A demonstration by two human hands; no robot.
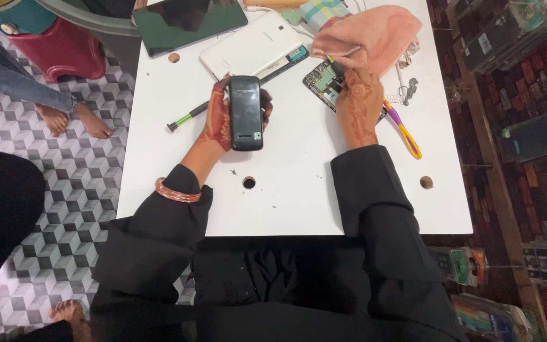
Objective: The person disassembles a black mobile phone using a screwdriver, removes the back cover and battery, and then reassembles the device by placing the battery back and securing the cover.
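Two hands: left hand (pixel 223 117) fingers wrapped round black phone (pixel 245 113), right hand (pixel 357 104) fingers pressed on circuit board (pixel 325 81)

Head camera, steeply down over table (pixel 299 202)

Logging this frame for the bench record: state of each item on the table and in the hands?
black phone: held upright off the table in left hand
circuit board: bare, flat on white table, under right hand
white tablet: lying flat
dark tablet: flat, screen off
pink cloth: crumpled
purple-yellow tool: lying loose
green-handled screwdriver: lying loose
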